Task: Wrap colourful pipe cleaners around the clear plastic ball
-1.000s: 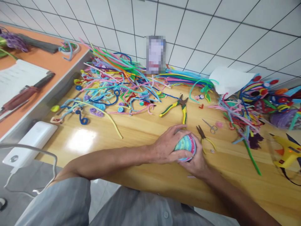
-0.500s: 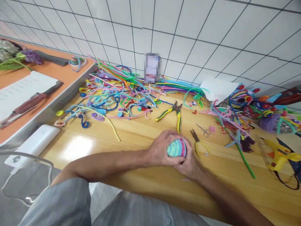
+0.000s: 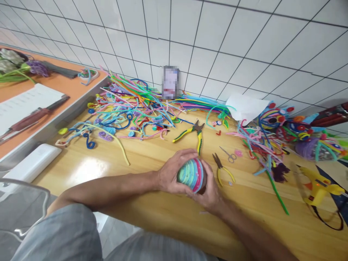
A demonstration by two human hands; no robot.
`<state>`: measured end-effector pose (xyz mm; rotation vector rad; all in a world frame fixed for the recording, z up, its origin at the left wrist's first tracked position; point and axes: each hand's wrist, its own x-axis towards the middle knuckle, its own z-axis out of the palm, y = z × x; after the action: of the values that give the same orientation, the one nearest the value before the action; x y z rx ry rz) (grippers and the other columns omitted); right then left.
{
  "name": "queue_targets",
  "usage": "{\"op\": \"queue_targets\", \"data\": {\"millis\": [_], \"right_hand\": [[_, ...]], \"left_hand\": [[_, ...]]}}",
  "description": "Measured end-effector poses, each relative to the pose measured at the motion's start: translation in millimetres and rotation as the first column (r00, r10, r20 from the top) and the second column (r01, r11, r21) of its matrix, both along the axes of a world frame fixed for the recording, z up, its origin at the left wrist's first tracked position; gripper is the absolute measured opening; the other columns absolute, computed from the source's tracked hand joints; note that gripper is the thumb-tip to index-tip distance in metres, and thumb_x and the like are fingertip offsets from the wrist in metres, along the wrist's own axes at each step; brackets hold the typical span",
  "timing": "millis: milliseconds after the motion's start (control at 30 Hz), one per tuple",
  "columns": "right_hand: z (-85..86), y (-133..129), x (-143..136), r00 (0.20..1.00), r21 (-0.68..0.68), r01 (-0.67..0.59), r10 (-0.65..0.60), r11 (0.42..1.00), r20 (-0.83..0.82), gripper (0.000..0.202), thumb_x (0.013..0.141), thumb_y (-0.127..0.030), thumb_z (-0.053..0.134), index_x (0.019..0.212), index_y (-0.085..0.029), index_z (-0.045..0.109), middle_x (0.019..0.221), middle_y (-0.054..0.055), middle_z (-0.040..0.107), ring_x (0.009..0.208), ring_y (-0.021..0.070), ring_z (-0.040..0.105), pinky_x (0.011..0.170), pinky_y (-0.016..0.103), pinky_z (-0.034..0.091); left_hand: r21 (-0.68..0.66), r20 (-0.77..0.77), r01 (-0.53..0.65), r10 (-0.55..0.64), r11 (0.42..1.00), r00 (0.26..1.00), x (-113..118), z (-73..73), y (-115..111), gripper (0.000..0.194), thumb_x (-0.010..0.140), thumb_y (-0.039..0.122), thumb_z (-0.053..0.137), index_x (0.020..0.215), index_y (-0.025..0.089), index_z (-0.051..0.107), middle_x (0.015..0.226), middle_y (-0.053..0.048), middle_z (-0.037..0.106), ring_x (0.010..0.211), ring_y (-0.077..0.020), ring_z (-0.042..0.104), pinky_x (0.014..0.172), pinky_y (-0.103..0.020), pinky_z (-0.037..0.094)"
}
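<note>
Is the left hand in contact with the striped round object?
Touching: the head view shows the left hand curled around one side of the striped round object.

Your bare left forearm [image 3: 116, 189] crosses nearly level from the left, while your bare right forearm [image 3: 247, 224] slants up from the lower right. Your left hand [image 3: 169, 174] and right hand [image 3: 213, 192] face each other in a shared cupping grip, fingers [image 3: 187, 155] curved, wrists [image 3: 155, 180] well apart.
</note>
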<state>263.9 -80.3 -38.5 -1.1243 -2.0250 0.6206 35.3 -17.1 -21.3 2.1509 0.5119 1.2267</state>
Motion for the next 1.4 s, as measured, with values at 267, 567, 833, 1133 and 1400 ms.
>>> {"op": "queue_targets", "data": {"millis": [267, 567, 833, 1133, 1400], "right_hand": [[-2.5, 2.4, -7.6, 0.999, 0.19, -0.041, 0.035, 0.981, 0.035, 0.102, 0.096, -0.062, 0.071, 0.172, -0.019, 0.018, 0.161, 0.024, 0.048, 0.15, 0.0429, 0.052, 0.114, 0.064, 0.057], [-10.1, 2.3, -5.5, 0.999, 0.164, -0.032, 0.025, 0.986, 0.047, 0.108, 0.09, -0.062, 0.078, 0.171, -0.021, 0.02, 0.161, 0.023, 0.049, 0.148, 0.0436, 0.054, 0.113, 0.064, 0.057], [-2.1, 4.5, -4.3, 0.994, 0.226, -0.03, 0.006, 0.974, 0.107, 0.109, 0.091, -0.066, 0.076, 0.171, -0.02, 0.018, 0.159, 0.025, 0.049, 0.145, 0.0428, 0.057, 0.11, 0.062, 0.059], [-1.9, 8.1, -2.8, 0.993, 0.268, -0.027, -0.005, 0.963, 0.118, 0.101, 0.095, -0.058, 0.072, 0.171, -0.018, 0.017, 0.158, 0.026, 0.049, 0.142, 0.0415, 0.06, 0.109, 0.061, 0.06], [1.0, 7.4, -5.5, 0.997, 0.251, -0.015, -0.006, 0.968, 0.083, 0.097, 0.095, -0.054, 0.073, 0.169, -0.02, 0.023, 0.156, 0.023, 0.053, 0.142, 0.0392, 0.06, 0.111, 0.059, 0.059]], "left_hand": [[-0.152, 0.036, -0.073, 0.079, 0.986, 0.996, 9.7, 6.7, -16.1, 0.072, 0.096, 0.051, 0.076, 0.157, 0.025, 0.049, 0.139, -0.018, 0.068, 0.13, -0.0328, 0.066, 0.113, -0.051, 0.055], [-0.114, 0.017, -0.088, 0.09, 0.99, 0.996, 9.3, 7.2, -20.3, 0.069, 0.098, 0.046, 0.073, 0.157, 0.024, 0.047, 0.139, -0.017, 0.066, 0.128, -0.0317, 0.064, 0.111, -0.051, 0.055], [-0.169, 0.035, -0.064, 0.071, 0.984, 0.997, 7.4, 0.4, -15.1, 0.079, 0.093, 0.071, 0.071, 0.152, 0.022, 0.052, 0.142, -0.019, 0.066, 0.134, -0.0344, 0.063, 0.116, -0.053, 0.053], [-0.086, 0.011, -0.109, 0.111, 0.99, 0.994, 17.5, -3.4, -14.1, 0.088, 0.083, 0.072, 0.08, 0.15, 0.02, 0.056, 0.142, -0.021, 0.068, 0.132, -0.0348, 0.066, 0.116, -0.054, 0.054], [-0.072, 0.025, -0.124, 0.126, 0.99, 0.992, 18.7, -1.3, -17.6, 0.075, 0.088, 0.056, 0.082, 0.149, 0.022, 0.055, 0.138, -0.018, 0.07, 0.129, -0.0322, 0.067, 0.112, -0.053, 0.056]]}}
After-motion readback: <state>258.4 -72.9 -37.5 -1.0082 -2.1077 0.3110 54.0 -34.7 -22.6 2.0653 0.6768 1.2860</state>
